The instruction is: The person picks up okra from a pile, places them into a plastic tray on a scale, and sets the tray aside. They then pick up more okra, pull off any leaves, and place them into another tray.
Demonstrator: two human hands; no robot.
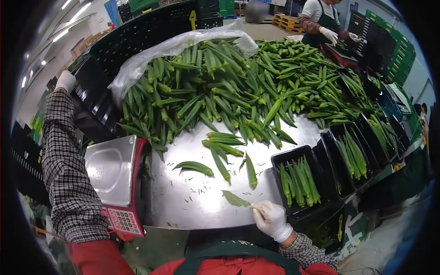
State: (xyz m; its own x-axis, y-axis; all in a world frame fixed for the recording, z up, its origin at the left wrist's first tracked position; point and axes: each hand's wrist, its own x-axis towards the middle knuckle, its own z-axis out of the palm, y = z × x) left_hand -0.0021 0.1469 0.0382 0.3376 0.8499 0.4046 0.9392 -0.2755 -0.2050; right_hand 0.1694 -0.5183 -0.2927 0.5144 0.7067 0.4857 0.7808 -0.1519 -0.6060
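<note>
My right hand (pixel 271 221), in a white glove, pinches the stem end of a green leaf (pixel 235 199) near the front edge of the metal table (pixel 183 213). Far to the left, my gloved left hand (pixel 67 81) is closed at the edge of a black plastic tray (pixel 94 103) in a stack; its fingertips are partly hidden. Several loose okra pods (pixel 195 167) lie between my hands, with small green scraps around them. Just beyond my right hand stands a black tray holding a row of okra (pixel 300 183).
A large heap of okra (pixel 220 87) covers the back of the table, partly under clear plastic film (pixel 160 48). A red-framed scale (pixel 112 167) stands at left. More filled black trays (pixel 350 153) line the right side. Another gloved person (pixel 327 27) works at the far right.
</note>
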